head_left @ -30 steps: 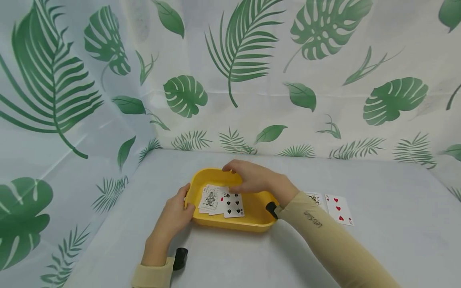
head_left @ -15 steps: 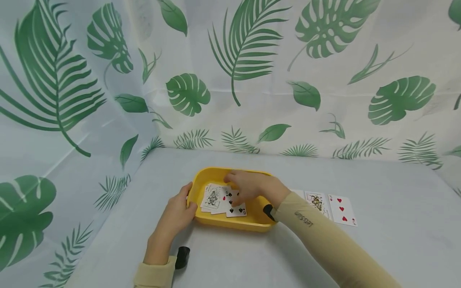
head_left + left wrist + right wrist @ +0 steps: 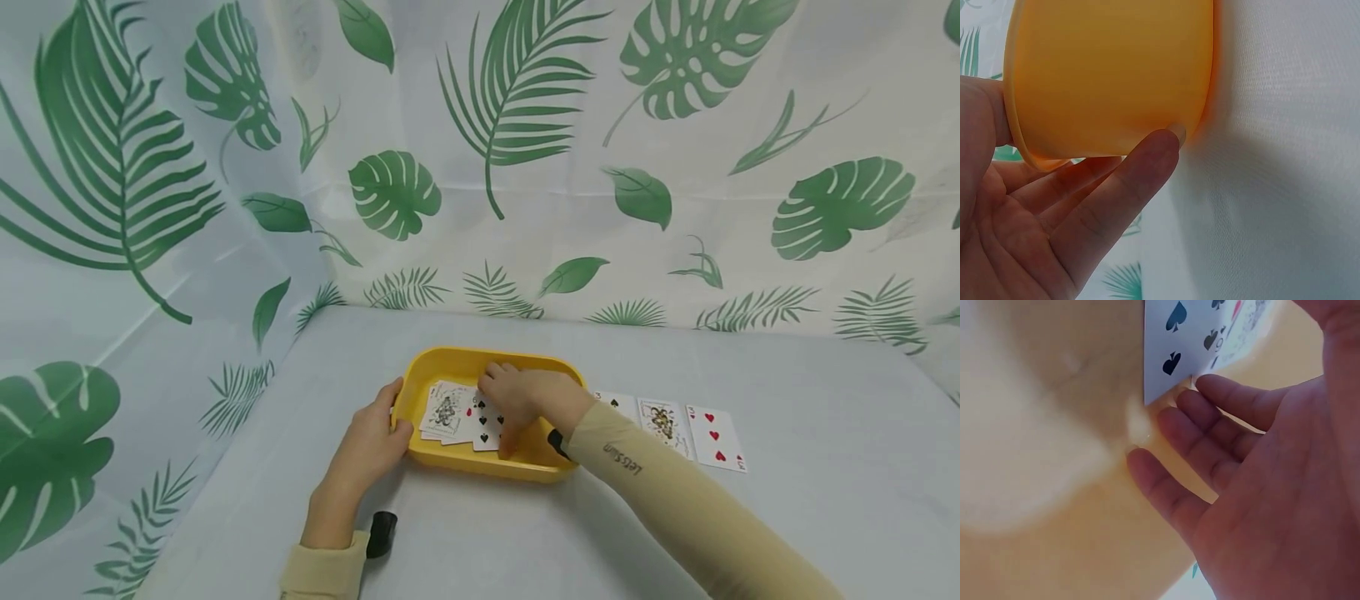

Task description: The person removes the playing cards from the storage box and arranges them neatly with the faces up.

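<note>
My left hand [image 3: 371, 446] grips the left end of a yellow tray [image 3: 491, 471]. In the left wrist view its fingers [image 3: 1116, 197] lie along the outer wall. Inside the tray, playing cards overlap at the left, with a joker [image 3: 446, 412] on top and a six of spades [image 3: 484, 427] to its right. My right hand [image 3: 531, 400] reaches down into the tray over that six and covers part of it. In the right wrist view, extended fingertips [image 3: 1175, 422] are at the corner of the six; whether they touch it I cannot tell.
Right of the tray lie a partly covered spade card [image 3: 617, 402], a joker [image 3: 663, 425] and a three of hearts [image 3: 716, 437] in a row on the pale tabletop [image 3: 480, 542]. A leaf-printed cloth [image 3: 555, 192] hangs behind.
My right hand has lowered into the tray and shifted right across the six of spades, with its sleeve now uncovering more of the row of cards. The left hand keeps its grip.
</note>
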The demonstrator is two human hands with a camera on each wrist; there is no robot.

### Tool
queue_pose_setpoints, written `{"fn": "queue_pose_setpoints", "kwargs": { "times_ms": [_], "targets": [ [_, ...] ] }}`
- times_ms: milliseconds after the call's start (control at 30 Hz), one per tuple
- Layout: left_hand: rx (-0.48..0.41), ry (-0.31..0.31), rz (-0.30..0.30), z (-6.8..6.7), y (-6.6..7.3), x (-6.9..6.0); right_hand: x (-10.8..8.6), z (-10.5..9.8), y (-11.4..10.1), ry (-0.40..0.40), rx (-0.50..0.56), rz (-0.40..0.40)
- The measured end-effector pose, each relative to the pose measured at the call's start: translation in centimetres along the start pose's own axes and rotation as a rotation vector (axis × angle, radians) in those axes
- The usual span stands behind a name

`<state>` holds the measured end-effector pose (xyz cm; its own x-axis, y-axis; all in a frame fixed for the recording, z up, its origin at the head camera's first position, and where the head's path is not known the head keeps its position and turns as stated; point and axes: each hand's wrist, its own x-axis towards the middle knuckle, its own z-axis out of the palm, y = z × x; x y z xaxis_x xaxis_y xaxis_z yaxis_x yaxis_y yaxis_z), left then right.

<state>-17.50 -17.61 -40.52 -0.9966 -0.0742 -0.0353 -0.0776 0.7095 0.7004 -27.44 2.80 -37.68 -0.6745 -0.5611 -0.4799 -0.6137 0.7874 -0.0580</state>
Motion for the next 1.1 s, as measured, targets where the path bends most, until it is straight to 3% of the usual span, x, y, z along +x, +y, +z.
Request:
{"fn": "queue_pose_setpoints", "kwargs": {
  "times_ms": [267, 467, 700, 933, 1100],
  "targets": [
    [0.002, -0.005, -0.002, -0.1, 0.0, 0.0, 0.1, 0.1, -0.2, 0.002, -0.074, -0.022],
    [0.002, -0.006, -0.003, 0.0, 0.0, 0.1, -0.1, -0.1, -0.1, -0.002, -0.038, -0.026],
    [0.002, -0.009, -0.009, 0.0, 0.0, 0.1, -1.0, -0.8, 0.4, 0.043, 0.106, -0.057],
    [-0.002, -0.012, -0.011, 0.0, 0.0, 0.0, -2.3, -2.0, 1.5, 0.143, 0.255, -0.136],
    [-0.003, -0.015, -0.017, -0.1, 0.0, 0.0, -3.6, -2.9, 2.4, 0.206, 0.325, -0.148]
  ]
}}
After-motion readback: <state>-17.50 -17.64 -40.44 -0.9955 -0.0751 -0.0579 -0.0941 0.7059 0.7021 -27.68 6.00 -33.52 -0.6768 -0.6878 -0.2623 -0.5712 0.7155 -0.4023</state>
